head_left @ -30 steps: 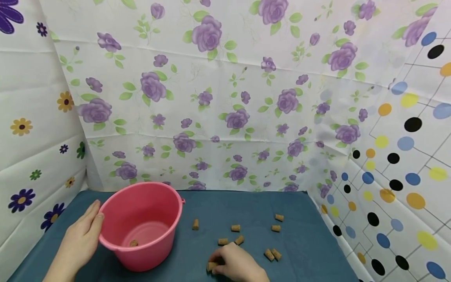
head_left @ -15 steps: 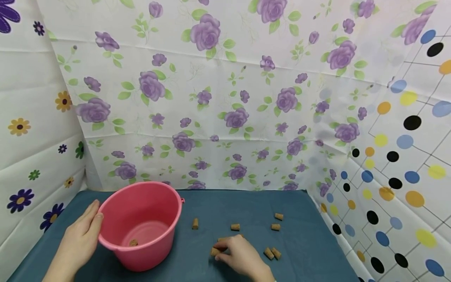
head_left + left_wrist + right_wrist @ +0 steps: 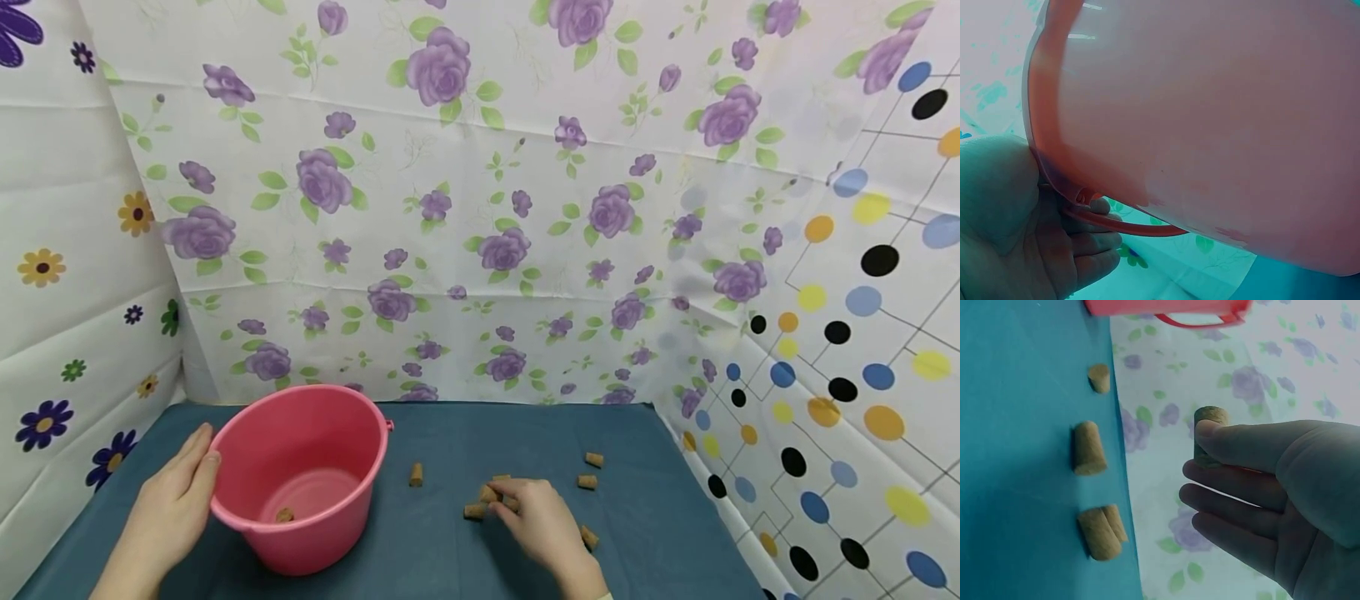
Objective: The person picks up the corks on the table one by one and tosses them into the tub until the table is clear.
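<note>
A pink bucket [image 3: 315,546] stands at the left of the cloth-covered table, one cork [image 3: 284,516] lying inside near its bottom. My left hand [image 3: 168,500] holds it by the left side of the rim, thumb over the edge; in the left wrist view the fingers lie by the bucket's handle [image 3: 1141,229]. With thumb and forefinger my right hand [image 3: 543,525] pinches a cork [image 3: 1211,415], the other fingers loosely extended. In the head view that hand overlaps several corks; another cork [image 3: 474,511] lies just left of it.
A lone cork [image 3: 416,475] lies between the bucket and the right hand. Farther right are two corks at the back, one cork [image 3: 587,482] nearer than the other, and a cork [image 3: 589,537] beside the right wrist. Patterned sheets [image 3: 480,208] wall in the blue tablecloth [image 3: 660,533].
My right hand, pinching the cork, has moved away from the table's front edge and somewhat to the right. The left hand and the bucket have stayed put.
</note>
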`<act>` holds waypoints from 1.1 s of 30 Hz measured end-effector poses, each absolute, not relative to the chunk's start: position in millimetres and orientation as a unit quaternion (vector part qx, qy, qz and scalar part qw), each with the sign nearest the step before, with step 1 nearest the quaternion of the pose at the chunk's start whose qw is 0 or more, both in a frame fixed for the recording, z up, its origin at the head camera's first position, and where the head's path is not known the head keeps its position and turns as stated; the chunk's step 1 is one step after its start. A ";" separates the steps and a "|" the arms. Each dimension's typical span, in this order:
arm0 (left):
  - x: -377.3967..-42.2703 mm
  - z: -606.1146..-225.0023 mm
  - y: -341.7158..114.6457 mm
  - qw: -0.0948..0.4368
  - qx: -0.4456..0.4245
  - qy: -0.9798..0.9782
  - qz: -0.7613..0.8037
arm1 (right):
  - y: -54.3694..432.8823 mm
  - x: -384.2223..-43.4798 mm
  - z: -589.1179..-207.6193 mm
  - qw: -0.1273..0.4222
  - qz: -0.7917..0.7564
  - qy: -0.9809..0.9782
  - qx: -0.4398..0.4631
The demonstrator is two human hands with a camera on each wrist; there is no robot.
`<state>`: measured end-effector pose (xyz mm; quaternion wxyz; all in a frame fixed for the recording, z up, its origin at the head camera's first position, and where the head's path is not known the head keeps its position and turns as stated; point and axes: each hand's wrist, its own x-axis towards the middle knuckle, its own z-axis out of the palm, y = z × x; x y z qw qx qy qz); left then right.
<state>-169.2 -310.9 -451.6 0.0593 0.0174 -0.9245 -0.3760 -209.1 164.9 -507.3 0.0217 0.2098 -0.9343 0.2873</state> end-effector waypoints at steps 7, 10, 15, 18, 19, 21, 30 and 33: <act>-168.1 -451.1 -311.2 0.055 0.018 -0.924 -0.377 | 174.8 -208.7 -499.6 0.065 0.273 -0.940 0.193; -167.8 -450.3 -310.9 0.052 0.021 -0.924 -0.377 | 176.6 -207.3 -496.3 0.087 0.269 -0.940 0.190; -168.3 -450.2 -310.3 0.051 0.025 -0.923 -0.381 | 178.5 -204.3 -491.1 0.121 0.263 -0.939 0.186; -168.7 -450.4 -310.3 0.051 0.024 -0.922 -0.384 | 179.1 -203.0 -489.0 0.140 0.254 -0.940 0.179; -169.0 -450.3 -309.9 0.052 0.023 -0.921 -0.386 | 179.5 -202.6 -488.1 0.149 0.248 -0.941 0.178; -169.4 -450.5 -310.1 0.051 0.020 -0.920 -0.388 | 179.7 -202.4 -486.6 0.166 0.238 -0.941 0.175; -168.9 -450.8 -310.9 0.059 0.017 -0.918 -0.391 | 165.7 -206.0 -477.6 0.241 0.226 -0.926 0.181; -168.3 -452.0 -310.9 0.058 0.017 -0.919 -0.390 | 157.2 -206.1 -472.6 0.270 0.230 -0.914 0.197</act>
